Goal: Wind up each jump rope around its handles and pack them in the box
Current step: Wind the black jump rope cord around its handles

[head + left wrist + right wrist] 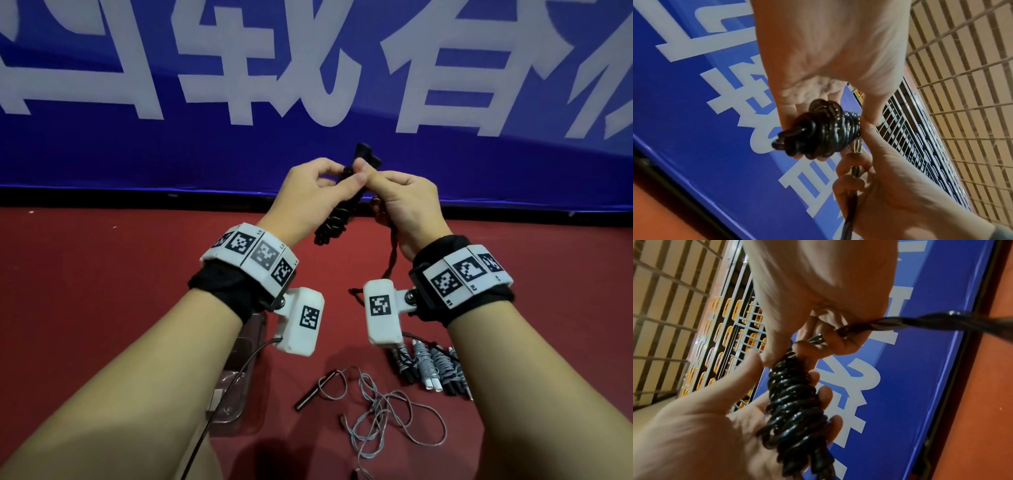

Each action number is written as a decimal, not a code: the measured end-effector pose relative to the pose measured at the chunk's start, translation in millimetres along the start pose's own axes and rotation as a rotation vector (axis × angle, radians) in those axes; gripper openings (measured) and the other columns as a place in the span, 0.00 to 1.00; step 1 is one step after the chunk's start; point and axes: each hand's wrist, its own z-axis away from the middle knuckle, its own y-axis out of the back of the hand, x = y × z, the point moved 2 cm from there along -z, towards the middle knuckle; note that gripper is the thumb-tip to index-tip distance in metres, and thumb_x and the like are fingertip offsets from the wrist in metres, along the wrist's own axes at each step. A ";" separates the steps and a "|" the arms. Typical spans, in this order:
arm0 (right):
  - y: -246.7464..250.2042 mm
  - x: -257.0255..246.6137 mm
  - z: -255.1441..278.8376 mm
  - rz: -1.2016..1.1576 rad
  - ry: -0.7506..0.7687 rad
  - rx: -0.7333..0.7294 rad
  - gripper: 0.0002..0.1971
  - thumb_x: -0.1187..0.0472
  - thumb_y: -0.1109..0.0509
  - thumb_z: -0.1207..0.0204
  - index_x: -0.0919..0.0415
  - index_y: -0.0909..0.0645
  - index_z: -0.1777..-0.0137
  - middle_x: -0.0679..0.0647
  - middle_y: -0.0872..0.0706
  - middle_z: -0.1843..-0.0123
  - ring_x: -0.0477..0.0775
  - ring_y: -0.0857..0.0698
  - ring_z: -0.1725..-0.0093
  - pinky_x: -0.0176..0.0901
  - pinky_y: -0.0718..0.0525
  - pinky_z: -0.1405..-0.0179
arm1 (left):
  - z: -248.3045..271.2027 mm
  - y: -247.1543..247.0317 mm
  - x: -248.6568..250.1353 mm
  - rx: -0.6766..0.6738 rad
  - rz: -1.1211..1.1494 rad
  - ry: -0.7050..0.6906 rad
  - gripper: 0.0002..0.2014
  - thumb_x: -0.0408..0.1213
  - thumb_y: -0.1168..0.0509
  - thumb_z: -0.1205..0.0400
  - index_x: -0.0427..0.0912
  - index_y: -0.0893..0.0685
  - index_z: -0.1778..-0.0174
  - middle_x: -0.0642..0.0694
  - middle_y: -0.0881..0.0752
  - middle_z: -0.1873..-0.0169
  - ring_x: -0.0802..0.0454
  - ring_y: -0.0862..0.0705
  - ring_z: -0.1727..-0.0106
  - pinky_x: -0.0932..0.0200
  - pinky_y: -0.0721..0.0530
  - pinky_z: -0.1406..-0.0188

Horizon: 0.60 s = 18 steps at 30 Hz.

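Observation:
I hold a black jump rope up in front of me, its cord coiled thickly around the two paired handles. My left hand grips the wound bundle with fingers curled round it. My right hand pinches the top of the coils, and the remaining twisted cord runs through its fist and hangs down. In the left wrist view the bundle's end sits in my left palm, and the right hand's fingers close around the cord. A clear plastic box lies on the red floor under my left forearm.
A loose grey jump rope with a dark handle lies tangled on the red floor below my hands. Several wound ropes lie side by side at the right. A blue banner stands close ahead.

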 end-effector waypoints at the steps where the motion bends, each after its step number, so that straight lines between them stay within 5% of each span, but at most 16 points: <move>1: 0.4 0.3 -0.2 0.007 0.002 -0.017 0.16 0.45 0.17 0.29 0.59 0.10 0.62 0.50 0.15 0.68 0.46 0.26 0.73 0.37 0.29 0.73 | -1.4 0.5 -1.6 0.005 0.006 0.004 0.15 0.48 0.26 0.17 0.41 0.11 0.42 0.43 0.06 0.55 0.45 0.06 0.54 0.41 0.10 0.42; 6: 2.7 -2.7 -3.7 -0.036 0.005 -0.285 0.11 0.57 0.28 0.16 0.56 0.11 0.37 0.47 0.10 0.52 0.44 0.24 0.67 0.36 0.28 0.70 | 0.6 7.3 2.8 0.049 0.228 0.097 0.15 0.46 0.35 0.11 0.40 0.09 0.41 0.37 0.07 0.49 0.43 0.08 0.61 0.54 0.12 0.64; 10: 6.8 -7.0 -5.2 -0.018 0.014 -0.406 0.11 0.59 0.31 0.15 0.51 0.11 0.37 0.51 0.12 0.45 0.45 0.23 0.61 0.35 0.26 0.63 | 3.7 8.7 6.8 0.035 0.354 0.195 0.18 0.47 0.38 0.11 0.39 0.08 0.46 0.40 0.08 0.57 0.47 0.12 0.67 0.52 0.13 0.67; 13: 7.5 -6.2 -5.8 -0.069 0.017 -0.445 0.14 0.57 0.27 0.22 0.57 0.12 0.38 0.57 0.13 0.47 0.46 0.20 0.59 0.36 0.24 0.62 | 4.9 9.5 7.4 -0.029 0.489 0.284 0.17 0.45 0.39 0.11 0.37 0.11 0.51 0.41 0.11 0.64 0.46 0.17 0.73 0.56 0.19 0.74; 18: 1.7 -1.4 -5.9 -0.093 -0.021 -0.513 0.18 0.57 0.27 0.19 0.57 0.17 0.30 0.51 0.13 0.43 0.46 0.19 0.59 0.37 0.25 0.64 | 6.3 11.8 5.3 -0.197 0.572 0.402 0.18 0.47 0.41 0.15 0.38 0.14 0.60 0.41 0.17 0.68 0.48 0.23 0.76 0.60 0.26 0.76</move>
